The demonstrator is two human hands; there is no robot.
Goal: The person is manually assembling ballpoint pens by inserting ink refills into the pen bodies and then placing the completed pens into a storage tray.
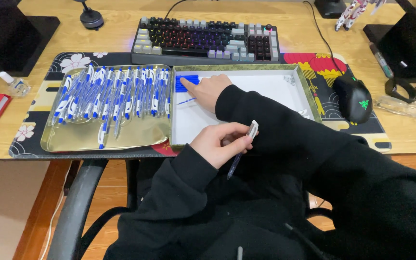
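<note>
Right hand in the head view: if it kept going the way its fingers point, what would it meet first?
The right hand points left across the white-lined box. Its fingertips already touch the small stack of blue caps; past them comes the box's left wall, then the gold tray of pens.

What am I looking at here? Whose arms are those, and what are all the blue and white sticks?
The camera sits on a person's head and looks down, so the arms in black sleeves are their own. The right hand reaches across into a white box and touches a stack of blue pen caps. The left hand holds a clear pen barrel. The sticks are pens, lying on a gold tray. Behind are a glowing keyboard and a black mouse, all on a wooden desk.
</note>
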